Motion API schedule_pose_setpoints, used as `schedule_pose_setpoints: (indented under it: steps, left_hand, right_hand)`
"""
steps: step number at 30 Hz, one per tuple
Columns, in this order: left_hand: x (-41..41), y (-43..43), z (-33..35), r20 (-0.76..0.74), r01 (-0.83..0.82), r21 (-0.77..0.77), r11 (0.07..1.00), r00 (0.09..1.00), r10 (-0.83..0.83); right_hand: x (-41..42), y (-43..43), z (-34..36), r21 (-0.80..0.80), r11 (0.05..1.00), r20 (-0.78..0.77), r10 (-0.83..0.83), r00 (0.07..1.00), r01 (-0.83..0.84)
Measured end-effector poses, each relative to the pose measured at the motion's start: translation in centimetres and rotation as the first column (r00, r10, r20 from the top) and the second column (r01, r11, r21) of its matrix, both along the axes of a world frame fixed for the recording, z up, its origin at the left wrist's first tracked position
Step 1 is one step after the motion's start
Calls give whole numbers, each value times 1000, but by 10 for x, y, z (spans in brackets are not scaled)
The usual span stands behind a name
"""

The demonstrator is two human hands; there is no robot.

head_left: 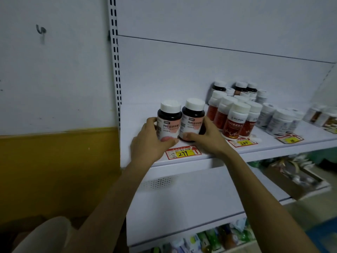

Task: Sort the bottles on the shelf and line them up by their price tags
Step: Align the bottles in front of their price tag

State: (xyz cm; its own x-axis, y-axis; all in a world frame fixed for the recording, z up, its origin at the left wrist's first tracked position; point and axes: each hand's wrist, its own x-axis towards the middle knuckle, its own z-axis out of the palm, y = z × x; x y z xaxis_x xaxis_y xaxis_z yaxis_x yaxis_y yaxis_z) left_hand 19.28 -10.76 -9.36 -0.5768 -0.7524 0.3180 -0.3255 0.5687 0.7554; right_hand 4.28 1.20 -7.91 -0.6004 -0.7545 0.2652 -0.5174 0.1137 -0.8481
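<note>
Two dark bottles with white caps and pink labels stand side by side at the left end of the white shelf. My left hand grips the left dark bottle from its left side. My right hand grips the right dark bottle from its right side. Just in front of them lies the red and yellow price tag marked 299. Further right, a cluster of red-labelled white bottles stands behind the price tag marked 200.
More dark bottles stand at the back of the shelf. White bottles with pale labels stand further right behind a third price tag. A slotted upright bounds the shelf's left end. Lower shelves hold packets.
</note>
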Motion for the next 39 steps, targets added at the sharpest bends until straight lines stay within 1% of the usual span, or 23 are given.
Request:
schedule_pose_setpoints:
  steps: [3, 9, 14, 16, 18, 20, 21, 23, 26, 28, 31, 33, 35, 37, 39]
  left_hand:
    - [1, 0, 0, -1, 15, -3, 1000, 1000, -15]
    - [2, 0, -1, 25, 16, -60, 998, 1000, -14]
    - [4, 2, -1, 28, 30, -63, 998, 999, -29]
    - [4, 2, 1, 24, 56, -42, 998, 998, -55]
    - [5, 4, 5, -17, 67, -9, 998, 998, -67]
    - [8, 6, 9, -112, 58, 5, 998, 992, -57]
    - [10, 7, 12, -167, 56, -12, 998, 984, -57]
    - [14, 8, 24, -250, 69, -105, 992, 964, -94]
    - [7, 10, 60, -291, 101, -286, 953, 938, -187]
    - [-4, 11, 88, -267, 112, -368, 923, 938, -220]
    - [-25, 8, 118, -160, 111, -471, 875, 965, -209]
    - [-40, 6, 133, -87, 125, -519, 846, 976, -198]
    - [-57, 8, 146, -31, 148, -535, 832, 980, -195]
    - [-76, 12, 156, 45, 184, -559, 809, 980, -192]
    - [-100, 18, 164, 152, 224, -618, 753, 974, -165]
  right_hand:
    - [2, 0, 1, 1, 1000, 0, 0, 1000, 0]
    - [7, 1, 0, 14, 1000, -45, -1, 999, 1]
    - [8, 1, 1, 14, 1000, -61, 2, 998, -1]
    - [7, 0, 2, 30, 1000, -62, 7, 998, -5]
    - [7, 2, 4, 38, 999, -50, 7, 999, -6]
    - [6, 5, 7, 11, 1000, -29, -4, 1000, 5]
    - [6, 8, 9, -10, 1000, -28, -7, 1000, 7]
    - [8, 13, 20, -58, 998, -50, -11, 999, 9]
    - [10, 18, 53, -145, 989, -81, -46, 996, 34]
    - [3, 21, 82, -161, 987, -161, -51, 986, 25]
    - [-22, 25, 123, -90, 995, -312, -61, 948, 35]
    - [-43, 27, 145, -50, 997, -396, -77, 915, 62]
    - [-66, 31, 162, -10, 996, -467, -86, 880, 92]
    - [-91, 34, 177, 59, 992, -517, -64, 854, 110]
    - [-117, 36, 188, 150, 980, -570, -20, 822, 128]
